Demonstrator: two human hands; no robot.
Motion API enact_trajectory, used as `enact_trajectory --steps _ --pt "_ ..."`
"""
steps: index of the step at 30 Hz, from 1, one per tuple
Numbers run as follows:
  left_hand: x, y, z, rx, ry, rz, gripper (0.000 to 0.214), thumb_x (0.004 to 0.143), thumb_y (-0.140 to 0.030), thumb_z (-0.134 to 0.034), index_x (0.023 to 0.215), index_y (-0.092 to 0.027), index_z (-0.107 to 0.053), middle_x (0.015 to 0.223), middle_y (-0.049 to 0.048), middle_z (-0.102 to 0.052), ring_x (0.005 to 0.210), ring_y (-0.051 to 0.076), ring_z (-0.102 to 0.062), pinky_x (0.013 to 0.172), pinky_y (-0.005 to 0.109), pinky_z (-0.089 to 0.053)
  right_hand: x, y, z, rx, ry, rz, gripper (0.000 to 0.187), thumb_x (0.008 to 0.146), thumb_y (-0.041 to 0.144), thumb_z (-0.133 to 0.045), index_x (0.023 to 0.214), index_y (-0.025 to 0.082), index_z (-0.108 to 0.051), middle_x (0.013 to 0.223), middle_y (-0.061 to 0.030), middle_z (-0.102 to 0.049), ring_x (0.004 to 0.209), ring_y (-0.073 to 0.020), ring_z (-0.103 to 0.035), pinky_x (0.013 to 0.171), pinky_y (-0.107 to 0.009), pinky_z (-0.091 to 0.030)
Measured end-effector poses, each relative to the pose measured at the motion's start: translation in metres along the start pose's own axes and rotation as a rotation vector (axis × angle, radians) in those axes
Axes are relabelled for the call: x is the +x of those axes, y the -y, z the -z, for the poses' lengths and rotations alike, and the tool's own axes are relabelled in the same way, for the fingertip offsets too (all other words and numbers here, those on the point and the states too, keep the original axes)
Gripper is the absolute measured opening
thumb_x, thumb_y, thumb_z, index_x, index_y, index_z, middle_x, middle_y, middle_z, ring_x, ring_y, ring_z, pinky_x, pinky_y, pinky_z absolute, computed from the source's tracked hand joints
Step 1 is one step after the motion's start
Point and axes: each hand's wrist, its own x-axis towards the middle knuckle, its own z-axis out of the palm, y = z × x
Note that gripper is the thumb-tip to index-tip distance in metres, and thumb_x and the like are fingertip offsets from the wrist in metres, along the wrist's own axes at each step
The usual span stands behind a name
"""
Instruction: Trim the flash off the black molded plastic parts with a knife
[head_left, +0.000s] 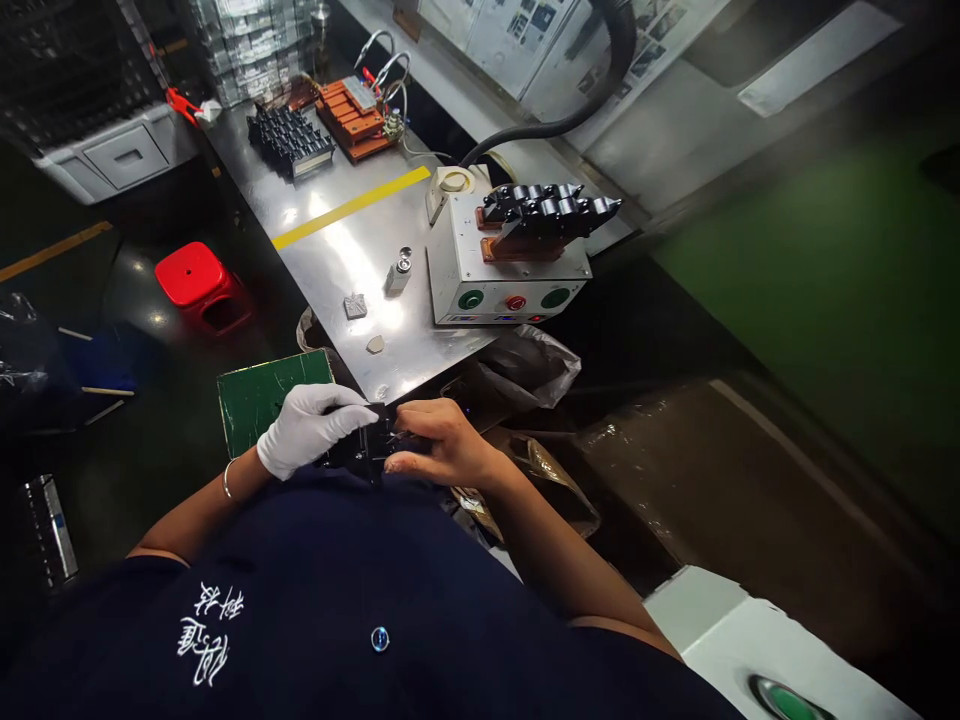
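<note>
**Both hands hold a small black part close to the body**

The left hand [311, 428] wears a white glove; its fingers are curled over the left end of a black part [366, 450]; the right hand [442, 442] is bare and pinches the other end of the same part with thumb and fingers. The part sits between the two hands, just in front of the dark blue shirt, and most of it is hidden by the fingers.

Just behind the left hand stands a green board [266, 395]; just beyond the right hand lies a crumpled plastic bag [529, 365]. Further ahead of both hands is the bench [337, 245]; on it stands a white control box [469, 265] with green and red buttons, and a row of black pieces [547, 212] rests on top of the box. Far to the left of the left hand, a red stool [193, 275] stands on the floor.
</note>
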Motion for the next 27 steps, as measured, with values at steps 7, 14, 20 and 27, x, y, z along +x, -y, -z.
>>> enact_trajectory --steps 7,14,20,27 --pt "0.001 0.004 -0.006 -0.069 -0.152 0.054 0.021 0.070 -0.038 -0.075 0.067 -0.018 -0.073 0.064 0.0014 -0.069 0.059 0.013 -0.059 0.056 0.023 -0.047 -0.003 -0.005 -0.006 -0.191 -0.157 0.054 0.049 0.091 0.056 -0.051 0.060 0.018 -0.048 0.055 0.0038 -0.039 0.050 -0.0082 -0.036 0.048 -0.023 -0.026" --pt "0.003 0.003 -0.015 -0.166 -0.304 0.162 0.027 0.067 -0.043 -0.076 0.065 -0.016 -0.071 0.065 0.0014 -0.067 0.062 0.012 -0.057 0.059 0.023 -0.046 -0.004 -0.013 -0.011 -0.433 -0.286 0.029 0.053 0.092 0.062 -0.043 0.069 0.017 -0.058 0.059 -0.0005 -0.049 0.055 -0.0110 -0.045 0.053 -0.024 -0.032" --pt "0.006 0.004 -0.019 -0.195 -0.355 0.210 0.031 0.066 -0.045 -0.077 0.065 -0.015 -0.070 0.066 0.0013 -0.068 0.064 0.012 -0.058 0.062 0.024 -0.046 -0.003 -0.013 -0.010 -0.462 -0.232 -0.034 0.056 0.096 0.057 -0.036 0.058 0.018 -0.048 0.057 -0.0004 -0.046 0.054 -0.0106 -0.041 0.053 -0.026 -0.029" --pt "0.019 0.004 -0.015 -0.238 -0.360 0.346 0.042 0.063 -0.054 -0.077 0.062 -0.015 -0.063 0.057 -0.0026 -0.058 0.053 0.009 -0.048 0.052 0.022 -0.039 -0.002 -0.017 -0.008 0.049 -0.101 -0.102 0.047 0.101 0.043 -0.033 0.064 0.019 -0.049 0.055 0.0033 -0.046 0.048 -0.0077 -0.043 0.048 -0.021 -0.035"
